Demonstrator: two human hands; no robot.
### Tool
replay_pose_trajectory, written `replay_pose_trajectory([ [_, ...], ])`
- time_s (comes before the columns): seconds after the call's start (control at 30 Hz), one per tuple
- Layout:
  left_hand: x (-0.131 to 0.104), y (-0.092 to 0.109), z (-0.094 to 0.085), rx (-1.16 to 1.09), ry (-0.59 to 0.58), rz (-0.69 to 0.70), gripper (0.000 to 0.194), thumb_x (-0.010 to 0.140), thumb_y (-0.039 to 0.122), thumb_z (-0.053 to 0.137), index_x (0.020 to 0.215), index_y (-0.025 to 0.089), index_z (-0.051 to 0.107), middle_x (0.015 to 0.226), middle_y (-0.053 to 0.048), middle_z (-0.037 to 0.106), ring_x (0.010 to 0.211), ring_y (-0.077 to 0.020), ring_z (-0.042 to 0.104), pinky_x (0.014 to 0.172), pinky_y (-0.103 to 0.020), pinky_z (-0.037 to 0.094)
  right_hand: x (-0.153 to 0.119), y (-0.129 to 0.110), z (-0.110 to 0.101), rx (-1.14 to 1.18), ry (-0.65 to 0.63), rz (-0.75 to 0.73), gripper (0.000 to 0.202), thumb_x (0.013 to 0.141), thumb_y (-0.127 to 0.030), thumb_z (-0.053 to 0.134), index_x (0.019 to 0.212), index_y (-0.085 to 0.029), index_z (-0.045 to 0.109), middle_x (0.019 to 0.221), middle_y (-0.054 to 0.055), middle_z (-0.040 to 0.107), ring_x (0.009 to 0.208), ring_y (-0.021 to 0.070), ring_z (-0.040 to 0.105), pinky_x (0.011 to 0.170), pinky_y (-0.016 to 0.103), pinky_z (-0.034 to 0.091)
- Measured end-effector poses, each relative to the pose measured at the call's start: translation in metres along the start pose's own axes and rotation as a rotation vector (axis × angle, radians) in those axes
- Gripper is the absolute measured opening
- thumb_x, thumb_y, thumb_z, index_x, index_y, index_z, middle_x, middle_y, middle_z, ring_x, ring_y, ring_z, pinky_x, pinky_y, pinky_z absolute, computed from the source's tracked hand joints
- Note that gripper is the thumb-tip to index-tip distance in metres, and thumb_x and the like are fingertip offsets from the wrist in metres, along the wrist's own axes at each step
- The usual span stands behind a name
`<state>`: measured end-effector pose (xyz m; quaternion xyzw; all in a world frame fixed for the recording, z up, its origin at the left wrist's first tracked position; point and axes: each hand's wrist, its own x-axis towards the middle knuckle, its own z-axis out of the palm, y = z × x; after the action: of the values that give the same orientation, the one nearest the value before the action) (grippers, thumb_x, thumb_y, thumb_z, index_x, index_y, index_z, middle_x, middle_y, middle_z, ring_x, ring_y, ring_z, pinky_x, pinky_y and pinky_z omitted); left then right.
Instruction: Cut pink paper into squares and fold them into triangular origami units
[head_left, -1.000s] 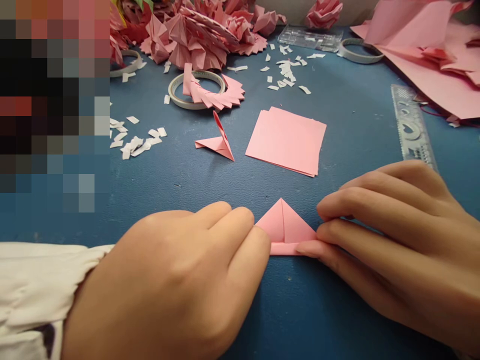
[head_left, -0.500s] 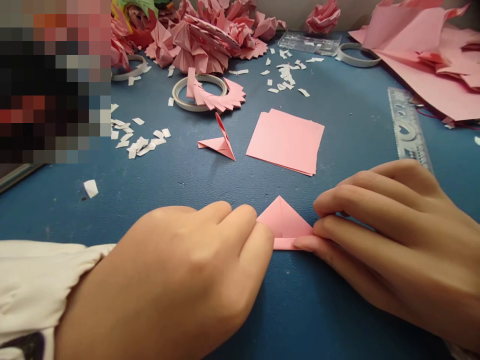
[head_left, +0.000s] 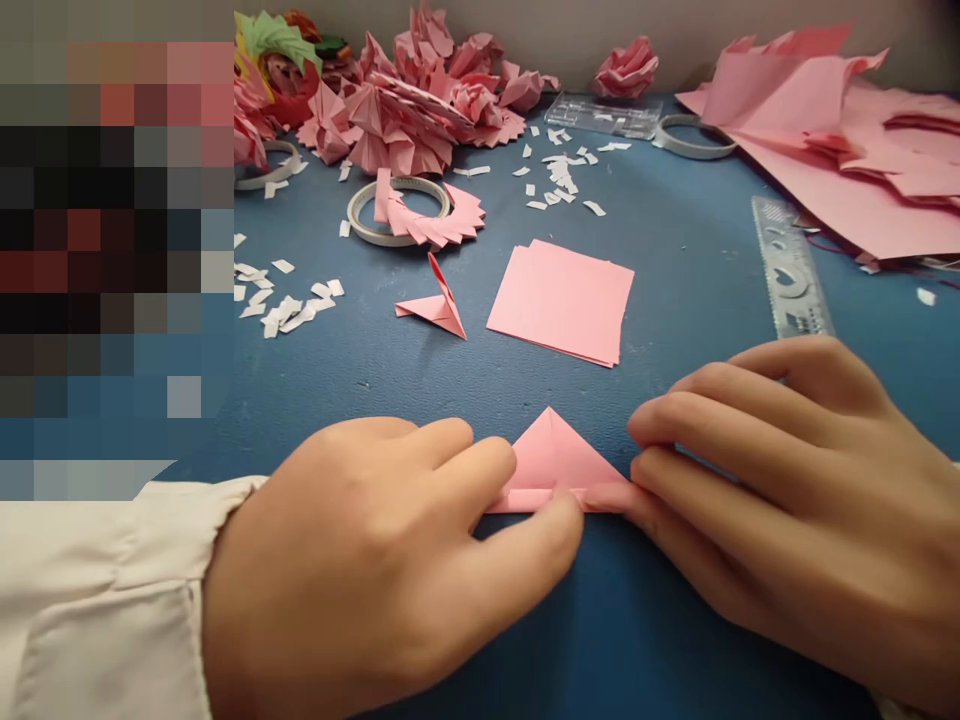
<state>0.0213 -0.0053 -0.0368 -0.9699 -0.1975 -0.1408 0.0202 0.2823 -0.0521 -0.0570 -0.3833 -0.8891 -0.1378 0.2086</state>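
A small piece of pink paper (head_left: 550,452), folded to a triangle with a narrow strip turned up along its bottom edge, lies flat in front of me. My left hand (head_left: 382,540) covers its left corner with curled fingers, and the thumb presses on the strip near the middle. At the right corner, my right hand (head_left: 772,490) pinches the paper, its thumb along the strip. Beyond the triangle stand a folded pink paper piece (head_left: 437,305) with one raised flap and a stack of pink paper squares (head_left: 561,305).
A tape roll (head_left: 367,232) carries overlapping folded pink pieces. White paper scraps (head_left: 289,312) are scattered about the blue table (head_left: 322,375). Pink paper flowers (head_left: 405,110) heap at the back. Clear stencil ruler (head_left: 791,275), another tape roll (head_left: 694,148) and large pink sheets (head_left: 832,190) lie right.
My left thumb has slid out to the right along the folded strip, while the left fingers have shifted slightly left. The right hand still holds its corner. The view has tilted up a little.
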Motion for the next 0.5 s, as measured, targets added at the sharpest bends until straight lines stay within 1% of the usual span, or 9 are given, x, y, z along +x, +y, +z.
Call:
replay_pose_trajectory([
  [0.03, 0.0, -0.002, -0.002, -0.008, -0.035, 0.027, 0.034, 0.114, 0.014, 0.026, 0.109, 0.023, 0.058, 0.072, 0.004, 0.044, 0.062, -0.0205, 0.036, 0.054, -0.04, 0.023, 0.005, 0.0, 0.0, 0.008, -0.006, -0.012, 0.031, 0.103, -0.031, 0.061, 0.073, -0.023, 0.06, 0.082, 0.003, 0.061, 0.079, 0.0208, 0.056, 0.08, 0.043, 0.042],
  [0.1, 0.002, -0.007, -0.006, -0.048, -0.093, 0.067, 0.031, 0.113, 0.015, 0.03, 0.1, 0.021, 0.057, 0.072, 0.004, 0.044, 0.061, -0.0177, 0.041, 0.052, -0.037, 0.029, 0.012, 0.001, -0.001, 0.024, -0.005, -0.034, 0.031, 0.1, -0.014, 0.059, 0.07, -0.022, 0.058, 0.08, 0.003, 0.061, 0.076, 0.0198, 0.055, 0.08, 0.043, 0.043],
  [0.17, 0.003, -0.009, -0.008, -0.107, -0.097, 0.061, 0.03, 0.112, 0.015, 0.035, 0.088, 0.022, 0.052, 0.069, 0.006, 0.041, 0.058, -0.0151, 0.043, 0.05, -0.035, 0.032, 0.014, 0.001, -0.001, 0.041, 0.019, -0.051, 0.029, 0.095, -0.004, 0.058, 0.071, -0.021, 0.059, 0.08, 0.003, 0.061, 0.076, 0.0198, 0.054, 0.08, 0.044, 0.043],
  [0.2, 0.004, -0.009, -0.008, -0.126, -0.086, 0.045, 0.031, 0.112, 0.017, 0.037, 0.084, 0.023, 0.049, 0.067, 0.006, 0.04, 0.056, -0.0145, 0.044, 0.05, -0.035, 0.032, 0.014, 0.001, -0.002, 0.049, 0.029, -0.066, 0.028, 0.094, -0.003, 0.058, 0.072, -0.02, 0.06, 0.082, 0.004, 0.062, 0.077, 0.0199, 0.054, 0.081, 0.044, 0.043],
  [0.27, 0.005, -0.009, -0.007, -0.14, -0.073, 0.021, 0.033, 0.113, 0.019, 0.039, 0.082, 0.023, 0.05, 0.065, 0.006, 0.038, 0.054, -0.0146, 0.045, 0.048, -0.036, 0.032, 0.01, 0.001, -0.002, 0.062, 0.03, -0.104, 0.025, 0.092, -0.002, 0.06, 0.076, -0.021, 0.061, 0.087, 0.004, 0.062, 0.08, 0.0198, 0.053, 0.082, 0.045, 0.044],
  [0.33, 0.003, -0.006, -0.005, -0.126, -0.069, 0.007, 0.034, 0.113, 0.018, 0.036, 0.09, 0.022, 0.06, 0.065, 0.005, 0.04, 0.055, -0.0171, 0.046, 0.048, -0.039, 0.03, 0.007, 0.001, -0.002, 0.071, 0.029, -0.124, 0.021, 0.092, -0.003, 0.06, 0.08, -0.02, 0.062, 0.092, 0.004, 0.063, 0.082, 0.0201, 0.054, 0.083, 0.046, 0.045],
  [0.4, 0.0, -0.004, -0.005, -0.091, -0.079, 0.015, 0.039, 0.112, 0.014, 0.031, 0.102, 0.022, 0.068, 0.068, 0.003, 0.046, 0.058, -0.0207, 0.045, 0.051, -0.042, 0.029, 0.006, 0.0, -0.003, 0.082, 0.056, -0.076, 0.02, 0.093, -0.003, 0.056, 0.083, -0.02, 0.062, 0.09, 0.004, 0.064, 0.082, 0.0206, 0.055, 0.084, 0.048, 0.047],
  [0.43, -0.003, -0.004, -0.006, -0.073, -0.096, 0.024, 0.041, 0.111, 0.013, 0.031, 0.103, 0.022, 0.07, 0.07, 0.002, 0.049, 0.058, -0.0219, 0.044, 0.051, -0.043, 0.029, 0.006, -0.001, -0.003, 0.089, 0.068, -0.054, 0.02, 0.093, -0.003, 0.055, 0.085, -0.02, 0.062, 0.089, 0.003, 0.064, 0.082, 0.0205, 0.055, 0.084, 0.048, 0.048],
  [0.5, -0.007, -0.003, -0.009, -0.055, -0.131, 0.022, 0.042, 0.11, 0.013, 0.032, 0.095, 0.023, 0.071, 0.07, 0.001, 0.051, 0.056, -0.0223, 0.042, 0.052, -0.044, 0.029, 0.007, -0.001, -0.005, 0.094, 0.065, -0.048, 0.021, 0.093, 0.0, 0.055, 0.087, -0.019, 0.062, 0.087, 0.002, 0.065, 0.081, 0.0199, 0.056, 0.084, 0.047, 0.049],
])
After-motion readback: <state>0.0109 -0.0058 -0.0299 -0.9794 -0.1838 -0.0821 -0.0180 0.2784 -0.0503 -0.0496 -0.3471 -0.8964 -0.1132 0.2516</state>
